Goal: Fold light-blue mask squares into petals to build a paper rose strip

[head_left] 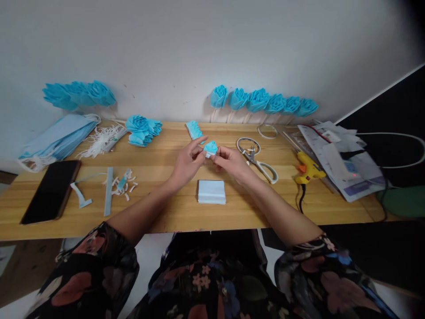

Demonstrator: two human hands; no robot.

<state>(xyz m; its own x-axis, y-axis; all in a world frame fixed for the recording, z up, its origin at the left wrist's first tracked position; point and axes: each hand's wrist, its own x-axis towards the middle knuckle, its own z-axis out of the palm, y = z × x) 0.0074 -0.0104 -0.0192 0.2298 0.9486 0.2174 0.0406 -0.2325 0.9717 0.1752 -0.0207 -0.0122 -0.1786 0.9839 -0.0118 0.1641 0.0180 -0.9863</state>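
Between my two hands is a small folded blue petal piece (210, 147) with a pale lower edge, held above the table. My left hand (188, 160) pinches its left side between thumb and fingers. On its right side, my right hand (230, 163) grips it the same way. Just behind lies a row of folded blue petals (195, 131). A stack of pale blue fabric squares (211, 192) rests in front of my hands. To the right of my right hand are scissors (256, 160) with pale handles, beside a roll of tape (268, 131).
Finished blue flowers on sticks (258, 100) lean along the wall. More blue flowers (143, 130), face masks (59, 137), white ear loops (101, 140), scraps (124, 182) and a phone (51, 191) lie left. A yellow glue gun (308, 168) with a cord and papers (345, 164) are right.
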